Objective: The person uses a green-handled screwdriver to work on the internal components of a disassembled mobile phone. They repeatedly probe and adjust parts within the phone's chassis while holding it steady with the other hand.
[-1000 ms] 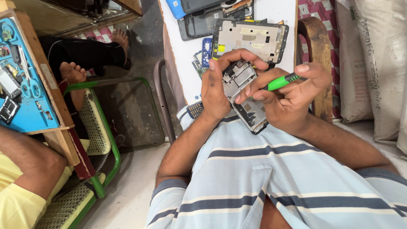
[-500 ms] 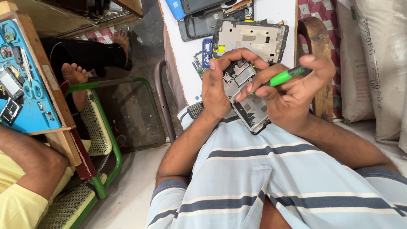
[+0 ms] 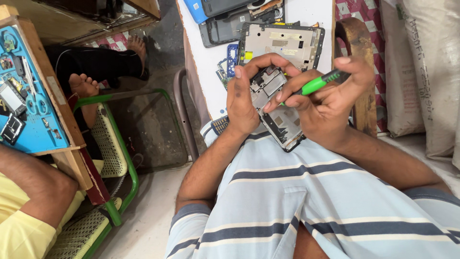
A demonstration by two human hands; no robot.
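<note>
Holding an opened phone chassis (image 3: pixel 280 117) above the lap, the left hand (image 3: pixel 244 96) wraps its upper end: thumb along the near left edge, fingers (image 3: pixel 268 61) curled over the top rim, closed firmly on the frame. The chassis lies tilted, its lower end projecting toward the striped shirt (image 3: pixel 311 201), its exposed inner side facing up between both hands. The right hand (image 3: pixel 330 103) pinches a green-handled screwdriver (image 3: pixel 316 84) between thumb and fingers, closed tight, the tip hidden where it meets the chassis interior. Behind the hands, on the white table (image 3: pixel 206 57): a larger silver-grey device frame (image 3: pixel 287 41), a dark back cover (image 3: pixel 223 29), a blue circuit board (image 3: pixel 232 57). At left, a green chair (image 3: pixel 120 158) and a blue repair mat (image 3: pixel 28 100).
</note>
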